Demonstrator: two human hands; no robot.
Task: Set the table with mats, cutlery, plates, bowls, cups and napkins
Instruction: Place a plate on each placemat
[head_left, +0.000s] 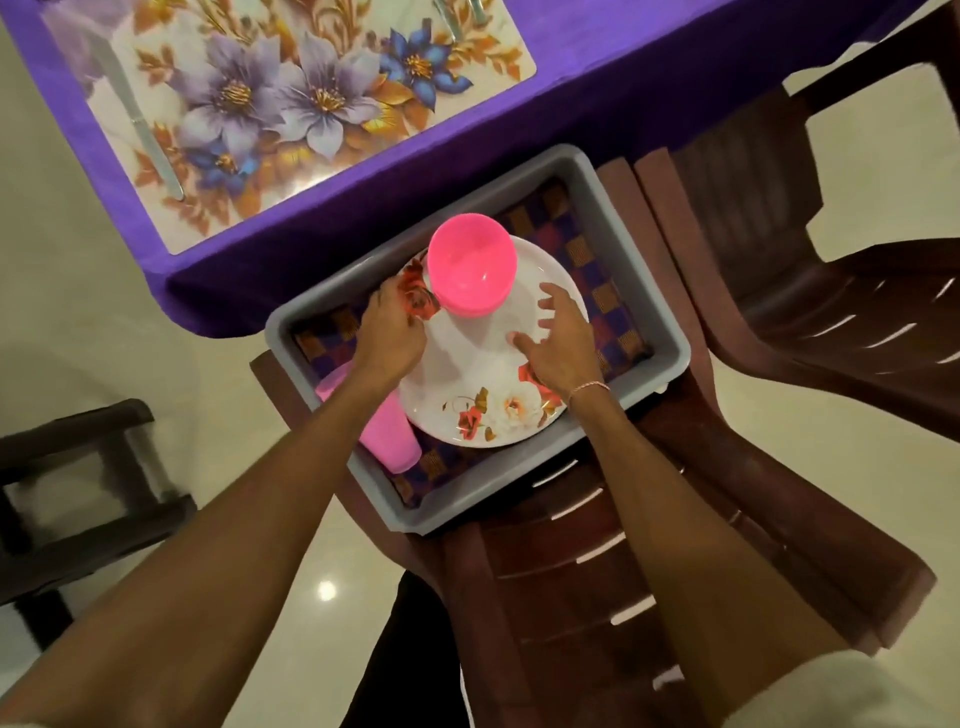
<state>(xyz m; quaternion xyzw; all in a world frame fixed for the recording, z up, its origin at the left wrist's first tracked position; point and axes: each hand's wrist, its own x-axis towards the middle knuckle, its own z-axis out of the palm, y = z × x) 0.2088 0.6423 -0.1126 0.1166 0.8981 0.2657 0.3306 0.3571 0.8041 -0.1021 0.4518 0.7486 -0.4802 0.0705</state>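
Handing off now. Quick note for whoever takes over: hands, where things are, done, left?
Left hand: grips the left rim of the plate.
Right hand: open, fingers spread over the plate.
Plate is in the grey bin on the chair, with the pink bowl on it. The pink cup lies beside the plate, over checked cloth.
Done: mat on the table, knife and more cutlery on the mat.
Left: plate, bowl, cup, napkins.
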